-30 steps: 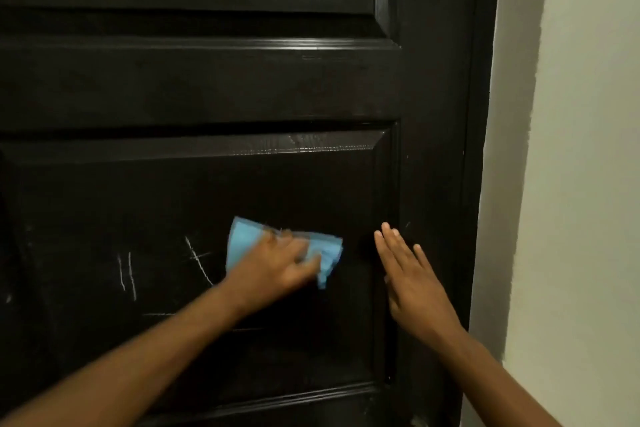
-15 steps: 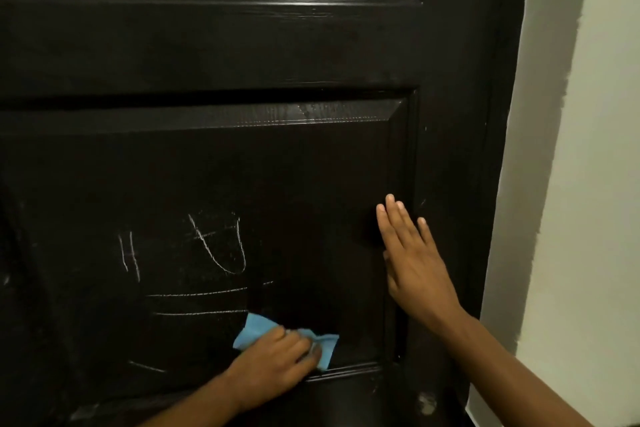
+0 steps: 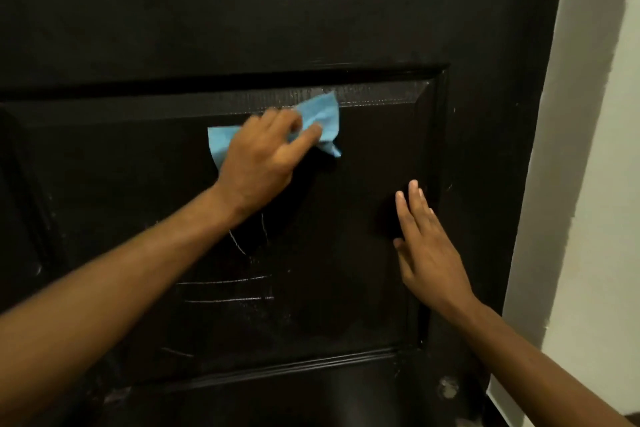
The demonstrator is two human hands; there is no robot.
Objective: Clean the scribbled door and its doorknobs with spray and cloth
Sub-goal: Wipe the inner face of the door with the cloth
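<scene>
Head view of a dark, panelled door (image 3: 242,31) seen from close range, with a pale wall (image 3: 595,184) along its right edge. The left hand (image 3: 263,156) lies near the top of the lower recessed panel, its fingers curled over a crumpled light-blue cloth (image 3: 320,116) and pressing it against the door surface; the cloth sticks out above and to the left of the hand, and its upper corner touches the bevelled moulding at the top of the panel. The right hand (image 3: 427,246) is flat on the door near the panel's right border, fingers straight and close together, pointing upward, and holds nothing; the two hands are well apart. White chalk-like scribbles (image 3: 225,289) mark the panel below the left forearm: two roughly horizontal lines, a curved stroke and a short vertical stroke above them, and a faint short dash lower left. A hazy, smeared patch lies to the right of the horizontal lines. A small round pale fitting (image 3: 447,388) sits on the door's right stile near the lower edge of the view; what it is cannot be told. Both forearms enter from the bottom of the frame and are bare.
</scene>
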